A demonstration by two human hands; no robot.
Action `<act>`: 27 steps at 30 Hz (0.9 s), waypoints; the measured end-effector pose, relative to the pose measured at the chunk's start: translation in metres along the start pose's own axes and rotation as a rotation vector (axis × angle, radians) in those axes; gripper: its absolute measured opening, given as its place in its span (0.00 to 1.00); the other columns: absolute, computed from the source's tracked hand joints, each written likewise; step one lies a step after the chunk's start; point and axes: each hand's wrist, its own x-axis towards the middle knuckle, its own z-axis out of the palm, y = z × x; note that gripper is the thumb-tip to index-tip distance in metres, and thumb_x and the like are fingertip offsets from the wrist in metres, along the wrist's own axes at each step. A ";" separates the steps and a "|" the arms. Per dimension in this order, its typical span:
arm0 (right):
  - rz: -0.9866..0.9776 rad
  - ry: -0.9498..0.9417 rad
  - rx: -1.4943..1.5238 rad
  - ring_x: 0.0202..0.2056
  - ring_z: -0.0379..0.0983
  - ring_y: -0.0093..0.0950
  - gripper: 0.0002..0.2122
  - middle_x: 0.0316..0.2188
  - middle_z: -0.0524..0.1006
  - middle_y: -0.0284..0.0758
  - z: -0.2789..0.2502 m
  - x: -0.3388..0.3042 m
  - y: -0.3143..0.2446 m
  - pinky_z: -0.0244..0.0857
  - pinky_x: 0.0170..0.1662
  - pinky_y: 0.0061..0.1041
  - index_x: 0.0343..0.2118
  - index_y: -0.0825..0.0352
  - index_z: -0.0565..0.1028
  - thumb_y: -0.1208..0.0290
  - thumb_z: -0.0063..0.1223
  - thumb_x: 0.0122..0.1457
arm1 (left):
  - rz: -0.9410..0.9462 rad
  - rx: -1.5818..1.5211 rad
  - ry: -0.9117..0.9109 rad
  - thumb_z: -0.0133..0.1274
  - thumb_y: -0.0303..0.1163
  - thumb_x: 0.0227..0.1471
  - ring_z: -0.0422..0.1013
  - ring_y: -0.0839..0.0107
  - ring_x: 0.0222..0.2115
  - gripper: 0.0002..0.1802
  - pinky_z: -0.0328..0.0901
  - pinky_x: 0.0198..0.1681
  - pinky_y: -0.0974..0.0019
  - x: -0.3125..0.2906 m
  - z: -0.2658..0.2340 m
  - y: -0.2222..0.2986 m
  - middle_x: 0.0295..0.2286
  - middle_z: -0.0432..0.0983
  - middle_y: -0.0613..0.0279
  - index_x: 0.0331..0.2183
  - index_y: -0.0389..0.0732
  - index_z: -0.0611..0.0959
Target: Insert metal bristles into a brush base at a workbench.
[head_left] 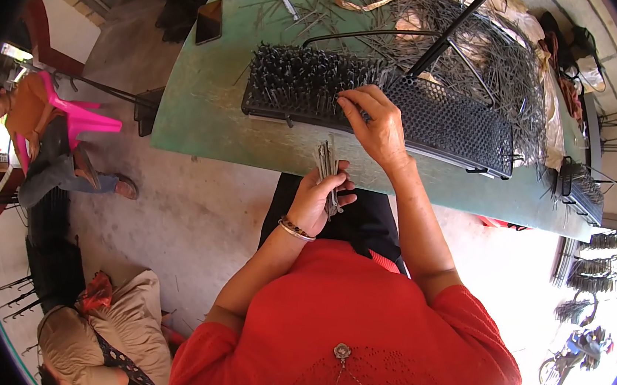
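Observation:
My left hand (309, 206) is closed around a bundle of thin grey metal pins (327, 166), held upright just off the table's near edge. My right hand (380, 129) reaches over a long black perforated rack (452, 125), thumb and forefinger pinched together. Whatever is between those fingertips is too small to make out. Dark upright pins (290, 76) crowd the rack's left half, right up to the pinching fingers. On the right half the rows of holes show bare. A black metal frame (434, 56) stands up behind the rack.
A large heap of loose pins (498, 70) covers the green table's (205, 108) back right. A phone (209, 22) lies at its left. Another small rack (582, 191) sits at the right end. Left on the floor, a person occupies a pink chair (85, 115); another person (98, 335) is at lower left.

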 end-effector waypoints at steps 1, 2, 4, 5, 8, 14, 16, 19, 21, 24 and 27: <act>-0.012 0.006 -0.014 0.28 0.73 0.34 0.05 0.28 0.74 0.37 0.000 0.000 0.002 0.67 0.30 0.27 0.32 0.70 0.76 0.76 0.55 0.52 | -0.004 0.003 -0.003 0.49 0.28 0.51 0.70 0.74 0.32 0.13 0.71 0.34 0.65 0.000 0.000 0.000 0.30 0.70 0.66 0.41 0.38 0.74; -0.024 0.013 -0.029 0.27 0.74 0.31 0.06 0.29 0.74 0.37 0.000 0.000 0.004 0.67 0.29 0.25 0.33 0.70 0.77 0.77 0.54 0.53 | -0.003 0.002 -0.002 0.49 0.28 0.51 0.70 0.74 0.32 0.13 0.71 0.34 0.65 0.000 0.001 0.000 0.30 0.70 0.66 0.41 0.38 0.74; 0.041 -0.023 0.021 0.27 0.74 0.29 0.06 0.30 0.74 0.37 0.001 0.002 0.010 0.68 0.29 0.23 0.34 0.70 0.76 0.77 0.53 0.54 | -0.008 0.005 0.008 0.50 0.28 0.51 0.70 0.74 0.32 0.13 0.71 0.34 0.65 -0.001 0.002 0.001 0.30 0.70 0.66 0.41 0.38 0.74; 0.108 -0.057 0.070 0.27 0.74 0.28 0.06 0.31 0.74 0.37 0.001 0.003 0.012 0.68 0.28 0.22 0.35 0.71 0.76 0.77 0.52 0.55 | -0.007 0.004 0.009 0.50 0.28 0.51 0.70 0.74 0.32 0.13 0.71 0.34 0.65 -0.001 0.002 0.001 0.30 0.70 0.66 0.41 0.38 0.74; 0.128 -0.090 0.067 0.27 0.74 0.26 0.07 0.32 0.74 0.37 -0.001 0.005 0.010 0.69 0.27 0.20 0.36 0.71 0.75 0.77 0.51 0.55 | -0.001 0.003 0.014 0.50 0.28 0.51 0.70 0.74 0.32 0.14 0.71 0.34 0.65 -0.002 0.002 0.001 0.30 0.69 0.66 0.41 0.38 0.73; 0.044 -0.066 0.003 0.27 0.74 0.26 0.07 0.30 0.74 0.37 -0.001 0.006 0.008 0.68 0.25 0.21 0.36 0.70 0.75 0.78 0.51 0.55 | -0.007 -0.004 0.008 0.50 0.28 0.51 0.69 0.74 0.32 0.14 0.71 0.35 0.65 -0.001 0.002 0.001 0.29 0.69 0.66 0.42 0.37 0.73; 0.016 -0.050 -0.006 0.27 0.73 0.26 0.07 0.29 0.74 0.37 0.000 0.005 0.009 0.68 0.25 0.21 0.36 0.70 0.75 0.78 0.52 0.54 | -0.010 0.002 0.010 0.49 0.28 0.51 0.69 0.74 0.32 0.14 0.71 0.34 0.65 -0.001 0.002 0.002 0.29 0.69 0.66 0.42 0.37 0.73; 0.000 -0.023 -0.007 0.26 0.73 0.27 0.07 0.29 0.75 0.36 0.000 0.004 0.004 0.68 0.25 0.21 0.36 0.70 0.76 0.78 0.53 0.53 | -0.008 -0.002 0.015 0.49 0.28 0.51 0.69 0.74 0.32 0.14 0.71 0.34 0.65 0.000 0.001 0.001 0.29 0.69 0.66 0.42 0.37 0.73; 0.012 -0.013 0.002 0.26 0.73 0.27 0.07 0.29 0.75 0.36 0.000 0.004 0.003 0.67 0.25 0.21 0.36 0.70 0.76 0.78 0.53 0.53 | -0.006 0.000 0.014 0.49 0.28 0.51 0.69 0.74 0.32 0.14 0.71 0.34 0.65 -0.001 0.001 0.001 0.29 0.69 0.66 0.42 0.37 0.74; -0.012 -0.015 -0.019 0.26 0.73 0.27 0.07 0.29 0.75 0.36 0.000 0.002 0.005 0.67 0.24 0.21 0.36 0.70 0.76 0.78 0.54 0.52 | -0.007 0.002 0.013 0.49 0.27 0.51 0.69 0.74 0.32 0.14 0.71 0.34 0.65 -0.001 0.002 0.002 0.29 0.70 0.66 0.41 0.37 0.74; -0.005 0.009 0.008 0.26 0.74 0.26 0.07 0.28 0.75 0.36 0.001 0.002 0.006 0.66 0.25 0.21 0.35 0.70 0.76 0.78 0.55 0.52 | -0.011 0.001 0.012 0.49 0.27 0.51 0.69 0.74 0.32 0.14 0.71 0.34 0.65 -0.001 0.002 0.001 0.30 0.70 0.66 0.41 0.37 0.74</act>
